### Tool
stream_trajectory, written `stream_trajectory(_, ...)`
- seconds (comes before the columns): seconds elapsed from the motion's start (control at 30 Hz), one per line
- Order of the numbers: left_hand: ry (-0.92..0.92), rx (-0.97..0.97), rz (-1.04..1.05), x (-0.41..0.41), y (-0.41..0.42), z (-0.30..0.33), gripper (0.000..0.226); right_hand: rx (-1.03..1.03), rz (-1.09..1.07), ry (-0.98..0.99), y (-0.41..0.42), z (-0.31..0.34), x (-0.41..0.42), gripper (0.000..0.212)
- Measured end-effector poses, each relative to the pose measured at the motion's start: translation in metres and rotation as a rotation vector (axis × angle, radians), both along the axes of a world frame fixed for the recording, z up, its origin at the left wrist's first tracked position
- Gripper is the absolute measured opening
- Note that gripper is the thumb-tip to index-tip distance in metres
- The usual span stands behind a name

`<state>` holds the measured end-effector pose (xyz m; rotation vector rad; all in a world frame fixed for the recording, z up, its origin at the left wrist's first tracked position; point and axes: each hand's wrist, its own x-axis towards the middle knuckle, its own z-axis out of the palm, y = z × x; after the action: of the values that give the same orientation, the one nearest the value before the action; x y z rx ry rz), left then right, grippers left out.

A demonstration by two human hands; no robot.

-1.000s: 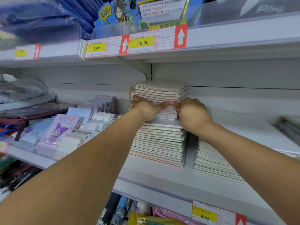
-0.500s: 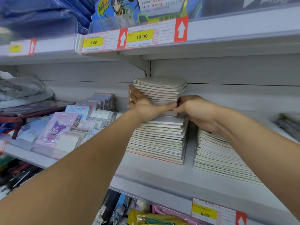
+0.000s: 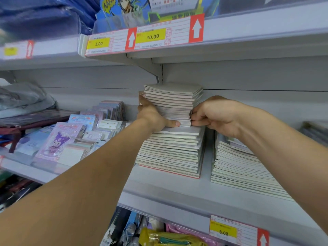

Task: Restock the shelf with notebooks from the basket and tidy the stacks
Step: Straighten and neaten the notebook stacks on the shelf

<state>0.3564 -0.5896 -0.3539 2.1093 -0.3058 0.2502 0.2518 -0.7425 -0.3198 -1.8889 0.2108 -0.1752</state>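
Item: upper stack [image 3: 173, 103] on lower stack [image 3: 171, 153], mid-shelf [image 3: 177, 190]. My left hand [image 3: 151, 116] clasps its left side; right hand [image 3: 215, 114] pinches its right edge. Risk: skewed top notebooks may slide off if I squeeze unevenly.

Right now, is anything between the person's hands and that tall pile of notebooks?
Nothing visible. The left hand presses the upper notebook stack from its left side, and the right hand pinches its right edge. That stack sits directly on the lower notebook stack.
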Motion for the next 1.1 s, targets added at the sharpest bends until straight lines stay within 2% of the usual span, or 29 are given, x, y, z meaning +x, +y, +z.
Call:
stream_trajectory(0.17,-0.040,-0.024,0.021,-0.002,0.000,0.000,0.137,0.090,-0.048,-0.028,-0.004,-0.008,-0.004,0.047)
stream_trajectory(0.27,-0.036,-0.016,0.019,-0.004,0.001,0.000,0.134,0.167,-0.067,-0.045,-0.001,-0.009,-0.004,0.042)
stream_trajectory(0.43,-0.022,-0.043,0.027,-0.011,0.000,0.002,0.133,0.170,-0.142,-0.099,0.003,-0.014,-0.002,0.045)
stream_trajectory(0.5,-0.035,-0.059,0.046,-0.015,-0.002,0.003,0.140,0.134,-0.162,-0.103,0.005,-0.015,0.001,0.047)
stream_trajectory(0.57,-0.065,-0.076,0.055,-0.018,-0.003,0.002,0.148,0.116,-0.146,-0.110,0.008,-0.013,0.003,0.038)
stream_trajectory(0.63,-0.095,-0.080,0.053,-0.023,-0.004,0.000,0.154,0.093,-0.129,-0.108,0.005,-0.013,0.006,0.043)
stream_trajectory(0.7,-0.111,-0.078,0.064,-0.025,-0.003,0.000,0.156,0.004,-0.117,-0.060,0.000,-0.014,0.005,0.046)
stream_trajectory(0.77,-0.103,-0.077,0.071,-0.025,-0.005,-0.002,0.160,-0.167,-0.125,-0.023,-0.005,-0.014,0.003,0.037)
stream_trajectory(0.83,-0.075,-0.132,0.051,-0.024,-0.005,-0.002,0.169,-0.415,-0.161,-0.021,-0.007,-0.008,0.004,0.054)
stream_trajectory(0.9,-0.078,-0.137,0.027,-0.023,-0.003,-0.003,0.162,-0.602,-0.185,-0.056,-0.005,-0.004,0.007,0.073)
stream_trajectory(0.97,-0.105,-0.093,0.031,-0.023,-0.003,-0.004,0.148,-0.698,-0.174,-0.116,-0.004,-0.006,0.012,0.073)
stream_trajectory(1.1,-0.130,-0.083,0.049,-0.020,-0.004,-0.005,0.157,-0.873,-0.170,-0.253,-0.006,-0.012,0.016,0.065)
